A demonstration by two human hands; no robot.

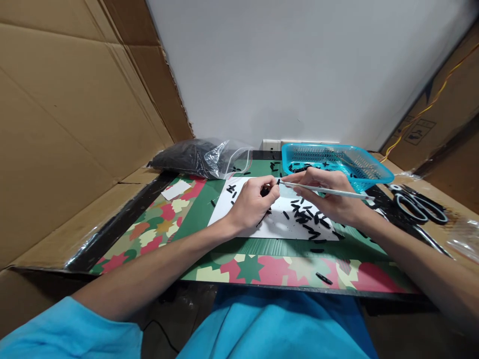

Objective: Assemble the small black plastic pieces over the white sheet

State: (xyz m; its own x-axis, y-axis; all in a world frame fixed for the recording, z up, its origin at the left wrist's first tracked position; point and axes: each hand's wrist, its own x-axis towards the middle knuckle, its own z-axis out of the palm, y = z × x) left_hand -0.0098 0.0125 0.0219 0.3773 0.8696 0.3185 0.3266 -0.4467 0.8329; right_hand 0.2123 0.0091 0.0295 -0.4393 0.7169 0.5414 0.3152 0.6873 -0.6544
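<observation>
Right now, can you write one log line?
left hand: pinching small black piece | right hand: holding thin white stick | white sheet: scattered black pieces

Both forearms come in from the lower corners of the frame and meet near the centre. The left hand (251,202) is curled, fingers closed together with the knuckles up. The right hand (329,194) is just beside it, fingers bent in a pinching grip, the wrist slightly raised.
</observation>
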